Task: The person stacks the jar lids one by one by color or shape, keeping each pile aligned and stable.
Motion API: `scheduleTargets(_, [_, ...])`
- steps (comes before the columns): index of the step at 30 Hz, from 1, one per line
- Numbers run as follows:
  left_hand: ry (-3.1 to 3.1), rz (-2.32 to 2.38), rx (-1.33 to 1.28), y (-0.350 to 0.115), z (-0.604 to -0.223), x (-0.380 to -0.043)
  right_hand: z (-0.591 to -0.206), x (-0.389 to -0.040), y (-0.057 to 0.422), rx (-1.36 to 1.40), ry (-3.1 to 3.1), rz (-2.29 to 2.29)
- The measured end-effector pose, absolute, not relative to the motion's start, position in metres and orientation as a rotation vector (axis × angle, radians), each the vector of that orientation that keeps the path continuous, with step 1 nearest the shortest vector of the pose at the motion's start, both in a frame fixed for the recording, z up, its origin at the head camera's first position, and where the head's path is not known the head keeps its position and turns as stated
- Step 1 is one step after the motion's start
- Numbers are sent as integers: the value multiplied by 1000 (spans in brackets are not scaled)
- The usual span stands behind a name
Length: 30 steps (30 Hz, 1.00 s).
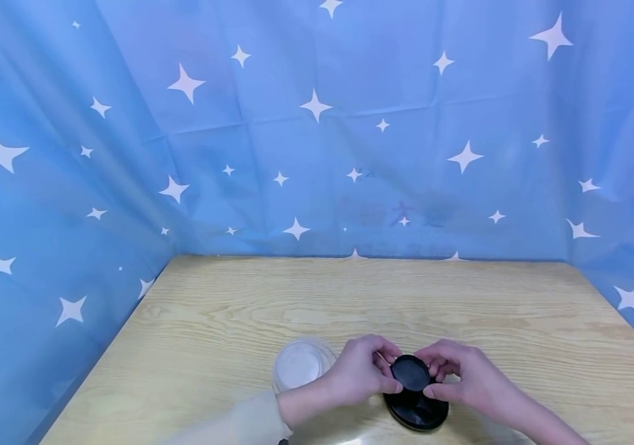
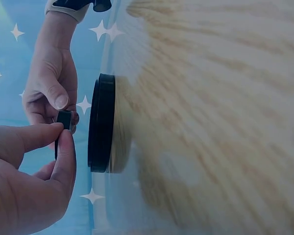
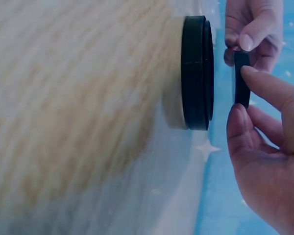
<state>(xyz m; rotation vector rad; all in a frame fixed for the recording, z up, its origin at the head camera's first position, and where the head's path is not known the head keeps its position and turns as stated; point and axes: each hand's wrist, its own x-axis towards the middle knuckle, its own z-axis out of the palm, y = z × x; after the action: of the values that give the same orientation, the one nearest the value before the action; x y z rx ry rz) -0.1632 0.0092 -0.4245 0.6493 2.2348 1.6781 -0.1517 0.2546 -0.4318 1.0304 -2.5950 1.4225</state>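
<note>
A small round black cap [image 1: 411,372] is held up between both hands, over a larger round black piece [image 1: 417,413] lying flat on the wooden table. My left hand [image 1: 357,373] pinches the cap's left edge between thumb and fingers. On the opposite edge, my right hand [image 1: 461,377] pinches it the same way. Both wrist views show the cap [image 3: 242,81] edge-on, with a gap between it and the thick, stepped-rim black piece [image 2: 102,125]. Left of the left hand stands a clear round container [image 1: 298,366] with a whitish inside, partly hidden by that hand.
The wood-grain table [image 1: 227,309] ends at a back edge against a blue curtain [image 1: 272,136] with white stars. The curtain also hangs along the left and right sides. A pale sleeve [image 1: 239,423] covers the left forearm.
</note>
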Motion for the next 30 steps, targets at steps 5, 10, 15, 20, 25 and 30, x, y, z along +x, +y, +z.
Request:
scheduleTargets(5, [2258,1652,651,9,-427,-164,-434,-151,252,1018,-2594,1434])
scheduleTargets(10, [2288,1610,656,8,-428,-163,-436,-149,250,1000,-2629,1438])
scheduleTargets(15, [2320,1574,669,7,-430,-163,-439,-150,247,1001,-2669,1382])
scheduleTargets(20, [2343,1551,668,7,-432,-164,-438,-150,245,964,-2735,1340])
scheduleTargets(25, [2356,1550,670,8,-432,-164,-436,-150,244,933,-2777,1316])
scheduleTargets(30, [2349,1542,659,8,-432,-165,-434,-150,244,934,-2792,1312])
